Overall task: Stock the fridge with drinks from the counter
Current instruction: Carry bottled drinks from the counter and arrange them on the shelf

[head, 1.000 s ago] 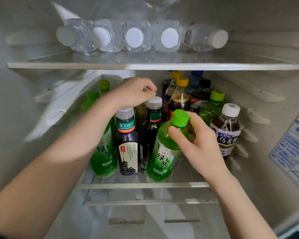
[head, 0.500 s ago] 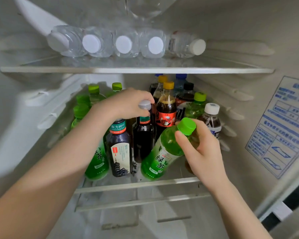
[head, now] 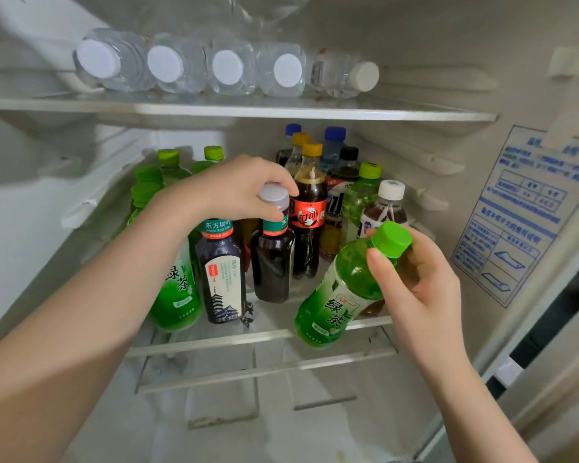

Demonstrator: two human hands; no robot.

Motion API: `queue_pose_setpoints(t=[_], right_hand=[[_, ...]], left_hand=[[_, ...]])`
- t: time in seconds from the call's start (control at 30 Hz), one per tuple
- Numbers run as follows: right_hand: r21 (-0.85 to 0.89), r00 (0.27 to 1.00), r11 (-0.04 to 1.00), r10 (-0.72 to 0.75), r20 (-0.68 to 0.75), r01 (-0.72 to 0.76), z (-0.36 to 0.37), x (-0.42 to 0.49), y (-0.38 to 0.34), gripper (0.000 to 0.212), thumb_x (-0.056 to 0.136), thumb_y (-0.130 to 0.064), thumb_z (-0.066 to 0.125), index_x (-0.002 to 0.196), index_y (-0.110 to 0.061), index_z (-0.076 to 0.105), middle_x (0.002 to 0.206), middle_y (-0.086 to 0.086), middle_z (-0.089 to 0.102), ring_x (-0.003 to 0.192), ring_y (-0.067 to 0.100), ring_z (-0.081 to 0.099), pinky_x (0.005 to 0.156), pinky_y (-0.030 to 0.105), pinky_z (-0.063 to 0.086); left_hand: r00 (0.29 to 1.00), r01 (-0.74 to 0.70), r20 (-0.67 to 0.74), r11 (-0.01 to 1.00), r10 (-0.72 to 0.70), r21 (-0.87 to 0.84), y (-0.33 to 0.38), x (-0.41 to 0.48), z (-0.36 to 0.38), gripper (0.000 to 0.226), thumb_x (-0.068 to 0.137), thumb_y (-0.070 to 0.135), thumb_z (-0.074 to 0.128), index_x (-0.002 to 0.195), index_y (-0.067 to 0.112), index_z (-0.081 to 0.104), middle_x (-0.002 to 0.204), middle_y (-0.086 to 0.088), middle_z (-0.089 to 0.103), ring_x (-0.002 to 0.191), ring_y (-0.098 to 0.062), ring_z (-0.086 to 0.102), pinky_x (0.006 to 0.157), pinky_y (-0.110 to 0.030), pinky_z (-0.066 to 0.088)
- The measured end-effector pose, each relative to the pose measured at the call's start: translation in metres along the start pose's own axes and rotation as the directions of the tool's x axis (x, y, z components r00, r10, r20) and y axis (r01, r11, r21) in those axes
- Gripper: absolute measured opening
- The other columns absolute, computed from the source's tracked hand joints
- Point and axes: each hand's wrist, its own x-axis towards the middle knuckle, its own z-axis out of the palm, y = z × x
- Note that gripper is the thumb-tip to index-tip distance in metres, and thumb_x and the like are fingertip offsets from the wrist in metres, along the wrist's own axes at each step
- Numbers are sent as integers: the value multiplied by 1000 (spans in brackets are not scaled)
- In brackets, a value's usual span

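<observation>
My right hand [head: 422, 289] grips the green tea bottle [head: 338, 295] at its neck. The bottle has tipped right and lifted, and its base is now over the near edge of the shelf [head: 214, 339]. My left hand [head: 234, 188] has closed on the cap of a dark bottle [head: 273, 262], probably to clear space.

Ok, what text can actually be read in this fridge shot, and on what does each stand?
"绿茶": tilted green plastic bottle in the right hand.
"绿茶": upright green plastic bottle, shelf front left.
"东方树叶": teal neck band of the dark square bottle.
Band of the silver-capped dark bottle gripped by the left hand: partly hidden.
Red label of the yellow-capped cola bottle: unsure.
The blue-printed white wall sticker: blurred.
</observation>
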Motion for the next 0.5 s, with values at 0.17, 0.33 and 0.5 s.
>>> queue_pose_setpoints(t=[0.17,0.33,0.5], right_hand=[[-12,1000,1000,17,-23,-18,-5,-6,0,23,84,-31,61,107,-37,60,101,-17,68,91,3,65,74,13,51],[-33,999,999,34,-40,-35,-7,-10,3,25,85,-31,59,110,-31,62,100,-14,68,93,7,65,78,22,53],[-108,999,994,-10,-30,7,-2,-10,2,20,87,-36,55,106,-41,58,101,-19,65,95,6,63,78,22,51]], left_hand=[[998,-54,22,994,57,-99,11,1,4,34,78,24,73,108,37,64,97,32,58,88,14,54,79,-15,43],[995,-100,-4,994,100,-36,17,6,10,39,80,28,72,117,32,62,108,24,56,100,0,53,79,-17,40],[995,-59,-66,990,69,130,16,5,13,37,79,43,69,112,29,63,105,12,63,93,-10,57,74,-28,47]])
